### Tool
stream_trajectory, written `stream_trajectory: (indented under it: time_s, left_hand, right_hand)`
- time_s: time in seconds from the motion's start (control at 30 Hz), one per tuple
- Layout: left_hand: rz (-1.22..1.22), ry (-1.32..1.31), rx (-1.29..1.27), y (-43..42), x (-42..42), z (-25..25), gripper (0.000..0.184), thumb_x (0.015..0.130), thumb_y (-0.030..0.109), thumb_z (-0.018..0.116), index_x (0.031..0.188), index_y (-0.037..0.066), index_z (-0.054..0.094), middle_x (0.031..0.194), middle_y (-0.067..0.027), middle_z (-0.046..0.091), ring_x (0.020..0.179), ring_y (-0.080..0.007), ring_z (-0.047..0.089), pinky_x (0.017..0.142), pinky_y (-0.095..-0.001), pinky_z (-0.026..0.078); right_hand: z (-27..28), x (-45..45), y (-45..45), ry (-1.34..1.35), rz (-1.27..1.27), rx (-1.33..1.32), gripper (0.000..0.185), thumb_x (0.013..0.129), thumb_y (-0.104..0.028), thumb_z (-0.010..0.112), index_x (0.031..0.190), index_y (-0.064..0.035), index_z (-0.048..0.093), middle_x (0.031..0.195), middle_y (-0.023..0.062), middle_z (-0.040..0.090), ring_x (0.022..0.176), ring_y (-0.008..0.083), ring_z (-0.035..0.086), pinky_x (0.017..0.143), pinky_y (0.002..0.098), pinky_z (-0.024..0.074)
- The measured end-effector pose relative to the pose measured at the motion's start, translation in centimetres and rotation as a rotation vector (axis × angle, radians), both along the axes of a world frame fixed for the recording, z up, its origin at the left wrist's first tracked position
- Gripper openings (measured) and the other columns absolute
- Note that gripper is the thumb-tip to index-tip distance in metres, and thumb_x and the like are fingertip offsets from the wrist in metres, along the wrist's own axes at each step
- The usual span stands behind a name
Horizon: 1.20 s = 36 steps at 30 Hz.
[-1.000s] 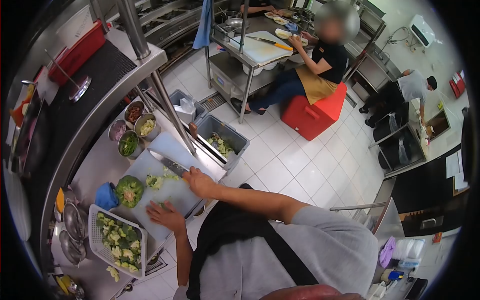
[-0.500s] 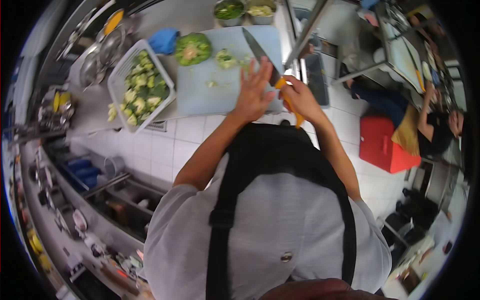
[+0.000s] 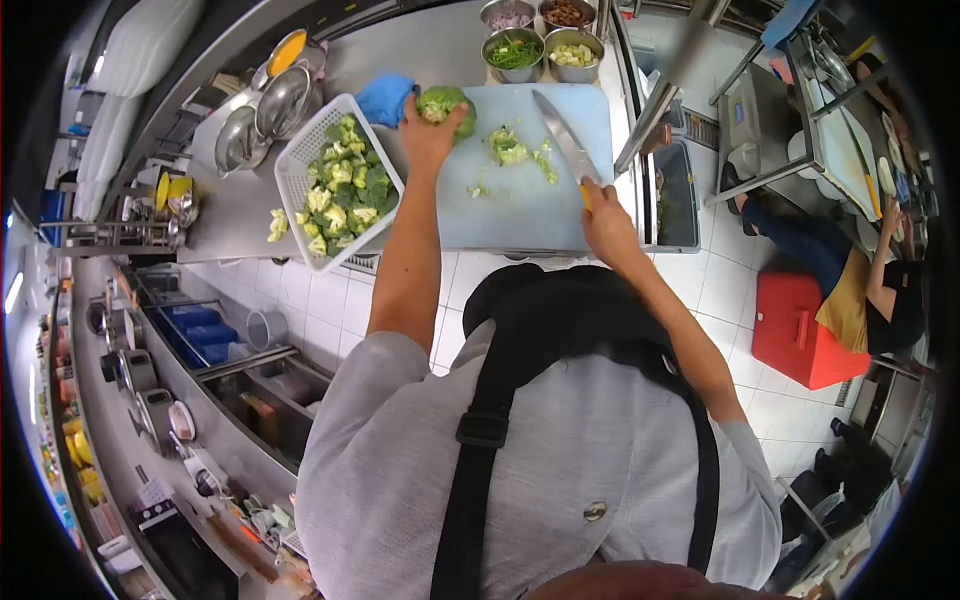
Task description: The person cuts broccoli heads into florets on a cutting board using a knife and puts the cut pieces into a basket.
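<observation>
My left hand (image 3: 430,135) grasps a green head of broccoli or cauliflower (image 3: 447,108) at the far left corner of the pale cutting board (image 3: 500,225). In my right hand (image 3: 610,225) is the yellow handle of a knife (image 3: 567,135), its blade lying over the board's right part and pointing away from me. Between the hands, a cut floret (image 3: 508,147) and small crumbs rest on the board. Left of the board stands a white basket (image 3: 293,190) full of cut florets. Beyond it is a crumpled blue cloth (image 3: 386,99).
Metal bowls of chopped food, one with greens (image 3: 513,52), stand behind the board. A metal post (image 3: 665,90) rises at its right, near a grey bin (image 3: 678,195). Farther right, a person in black sits on a red box (image 3: 790,330) at another table.
My left hand has left the knife area and moved left onto the green head. The right hand still holds the knife. The camera view has shifted.
</observation>
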<state>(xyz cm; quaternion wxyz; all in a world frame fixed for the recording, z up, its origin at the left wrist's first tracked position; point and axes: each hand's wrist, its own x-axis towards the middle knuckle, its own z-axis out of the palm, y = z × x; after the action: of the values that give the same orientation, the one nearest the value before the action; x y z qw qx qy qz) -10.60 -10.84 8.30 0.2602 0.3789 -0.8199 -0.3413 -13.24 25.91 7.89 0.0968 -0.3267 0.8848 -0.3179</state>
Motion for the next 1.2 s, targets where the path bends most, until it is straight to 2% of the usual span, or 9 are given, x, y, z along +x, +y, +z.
stream_trajectory:
  time_s: [0.17,0.23,0.27,0.33,0.4,0.47,0.67,1.03,1.2]
  left_hand:
    - [0.136,0.103,-0.006,-1.5,-0.1,-0.8,0.091,0.081,0.064,0.083,0.142,0.001,0.058,0.133,-0.0325,0.062,0.124,-0.0427,0.062,0.107,-0.0431,0.050]
    - [-0.515,0.766,0.866,-8.2,0.0,-7.9,0.073,0.096,0.052,0.067,0.149,0.006,0.049,0.152,-0.0255,0.052,0.139,-0.0394,0.051,0.118,-0.0472,0.040]
    - [-0.689,0.863,1.328,-11.3,-0.2,-11.4,0.064,0.103,0.046,0.059,0.153,0.008,0.044,0.162,-0.0220,0.046,0.146,-0.0378,0.045,0.124,-0.0492,0.034]
    - [-0.402,0.525,0.644,-8.1,-0.1,-8.7,0.060,0.104,0.031,0.064,0.155,0.009,0.042,0.159,-0.0217,0.049,0.135,-0.0341,0.057,0.105,-0.0511,0.055]
    - [0.179,0.369,0.708,0.3,1.4,1.1,0.058,0.104,0.043,0.063,0.153,0.015,0.048,0.146,-0.0134,0.060,0.121,-0.0336,0.065,0.089,-0.0540,0.062]
    - [0.190,0.423,0.784,2.1,2.6,1.8,0.060,0.105,0.054,0.056,0.153,0.019,0.049,0.153,-0.0112,0.054,0.127,-0.0321,0.062,0.085,-0.0581,0.061]
    - [-0.527,0.397,1.320,12.2,4.6,5.1,0.058,0.109,0.056,0.040,0.152,0.019,0.051,0.150,-0.0101,0.058,0.130,-0.0330,0.063,0.089,-0.0590,0.061]
    - [-1.147,0.096,1.832,30.1,-3.8,7.2,0.061,0.106,0.060,0.043,0.145,0.015,0.059,0.138,-0.0106,0.067,0.117,-0.0298,0.071,0.081,-0.0557,0.064]
    - [-1.020,-0.011,1.950,35.9,-10.0,5.9,0.073,0.103,0.071,0.036,0.146,0.016,0.057,0.137,-0.0143,0.066,0.118,-0.0348,0.066,0.093,-0.0597,0.055]
  right_hand:
    - [-3.7,-0.4,-2.8,0.133,-0.005,0.028,0.068,0.088,-0.008,0.064,0.153,0.0001,0.049,0.116,0.0283,0.060,0.105,0.0444,0.063,0.095,0.0532,0.0530]
    - [-9.8,-0.7,-3.7,0.522,-0.002,-0.261,0.064,0.085,-0.010,0.059,0.146,0.0061,0.052,0.111,0.0283,0.061,0.104,0.0444,0.060,0.092,0.0583,0.0491]
    - [-11.5,-1.2,-3.5,0.347,0.028,-0.120,0.052,0.088,-0.013,0.060,0.137,0.0033,0.058,0.112,0.0303,0.058,0.105,0.0443,0.059,0.092,0.0569,0.0506]
    - [-3.8,0.2,-3.0,0.192,-0.051,0.082,0.066,0.087,-0.016,0.072,0.147,0.0011,0.053,0.116,0.0267,0.056,0.109,0.0430,0.057,0.094,0.0530,0.0498]
    - [0.1,1.5,-2.2,0.122,-0.117,-0.081,0.064,0.089,-0.018,0.075,0.147,-0.0013,0.054,0.118,0.0249,0.056,0.114,0.0421,0.057,0.098,0.0510,0.0493]
    - [2.8,1.6,0.1,0.065,-0.127,-0.165,0.060,0.092,-0.019,0.073,0.146,-0.0015,0.055,0.120,0.0247,0.057,0.117,0.0431,0.058,0.099,0.0505,0.0505]
    - [1.6,2.6,7.4,-0.151,-0.285,-0.295,0.049,0.096,-0.019,0.071,0.142,-0.0051,0.060,0.118,0.0210,0.060,0.109,0.0382,0.065,0.095,0.0469,0.0531]
    - [-3.8,-0.6,20.3,-0.073,-0.534,-0.215,0.031,0.094,-0.016,0.069,0.121,-0.0037,0.074,0.115,0.0213,0.072,0.102,0.0374,0.070,0.088,0.0466,0.0564]
    - [18.1,-3.1,23.8,0.224,-0.758,-0.734,0.020,0.107,-0.013,0.063,0.115,0.0011,0.075,0.090,0.0047,0.072,0.077,0.0072,0.061,0.073,0.0251,0.0517]
